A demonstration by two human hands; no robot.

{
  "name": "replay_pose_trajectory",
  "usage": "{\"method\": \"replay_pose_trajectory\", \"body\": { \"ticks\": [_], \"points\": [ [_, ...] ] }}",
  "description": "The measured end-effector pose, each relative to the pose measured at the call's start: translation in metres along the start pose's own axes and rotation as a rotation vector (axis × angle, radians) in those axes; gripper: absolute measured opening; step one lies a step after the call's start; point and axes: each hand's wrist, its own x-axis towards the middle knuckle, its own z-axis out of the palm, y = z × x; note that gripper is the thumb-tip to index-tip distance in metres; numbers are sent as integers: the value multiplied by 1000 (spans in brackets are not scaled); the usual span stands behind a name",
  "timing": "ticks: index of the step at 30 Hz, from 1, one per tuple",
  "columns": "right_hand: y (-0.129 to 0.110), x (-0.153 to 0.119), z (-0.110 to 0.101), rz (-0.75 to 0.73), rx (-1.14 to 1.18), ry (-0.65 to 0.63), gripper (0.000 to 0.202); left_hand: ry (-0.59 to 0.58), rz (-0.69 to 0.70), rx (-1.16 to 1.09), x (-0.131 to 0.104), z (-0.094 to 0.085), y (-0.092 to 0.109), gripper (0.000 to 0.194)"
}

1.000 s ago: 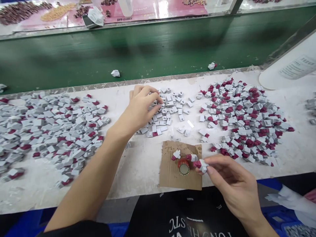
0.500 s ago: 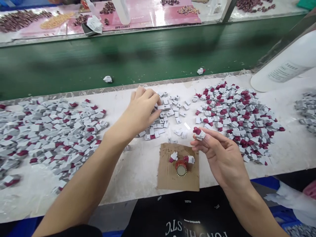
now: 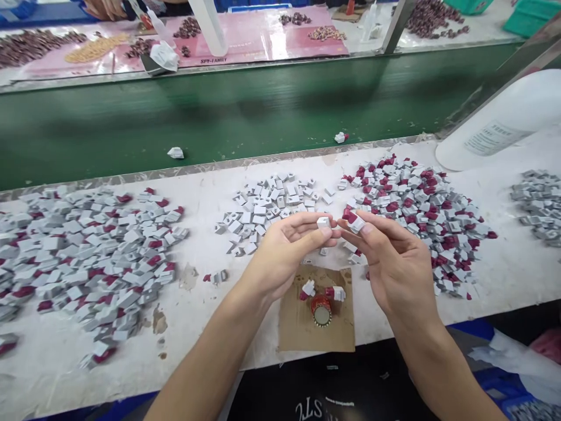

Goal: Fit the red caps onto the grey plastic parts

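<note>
Between thumb and fingers, my left hand (image 3: 293,245) pinches a small grey block (image 3: 323,223). My right hand (image 3: 392,251) grips a white and maroon plastic piece (image 3: 353,220), its maroon end towards the left. The two hands are close together over the table, fingertips almost meeting. Below them lies a cardboard square (image 3: 315,336) bearing a red bottle cap-like thing (image 3: 322,313) with a crimped rim, and two more white and maroon pieces (image 3: 335,293). Behind my left hand spreads a pile of loose grey blocks (image 3: 267,202).
A heap of white and maroon pieces (image 3: 421,210) lies right, a wide heap of grey and maroon pieces (image 3: 96,251) left. A white bottle (image 3: 495,126) leans at the back right. Behind the green strip (image 3: 254,111), a person's hand (image 3: 105,8) shows at another table.
My left hand has come from the grey block pile towards my right hand, now with a grey block in its fingers. My right hand still holds its piece. The view has shifted slightly.
</note>
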Motion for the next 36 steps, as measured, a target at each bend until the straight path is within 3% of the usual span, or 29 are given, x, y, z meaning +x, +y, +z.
{"method": "replay_pose_trajectory", "body": {
  "ticks": [12, 17, 24, 28, 30, 33, 36],
  "points": [
    [-6, 1, -7, -52, -164, -119, 19, -98, 16, -34, 4, 2, 4, 25],
    [-17, 7, -11, -37, -259, -230, 21, -120, 37, 149, 5, 0, 16, 22],
    [-15, 17, -17, -35, -333, -269, 17, -123, 82, 352, 13, -3, 22, 13],
    [-13, 35, -18, -16, -391, -351, 14, -148, 57, 515, 29, -8, 28, 24],
    [-14, 49, -15, -38, -484, -350, 23, -148, 94, 605, 41, -12, 35, 31],
    [-17, 77, -4, -215, -762, -260, 31, -24, 269, 790, 69, -20, 52, 25],
    [-18, 109, 14, -357, -1069, -318, 29, 246, 385, 896, 108, -33, 72, 15]
  ]
}}
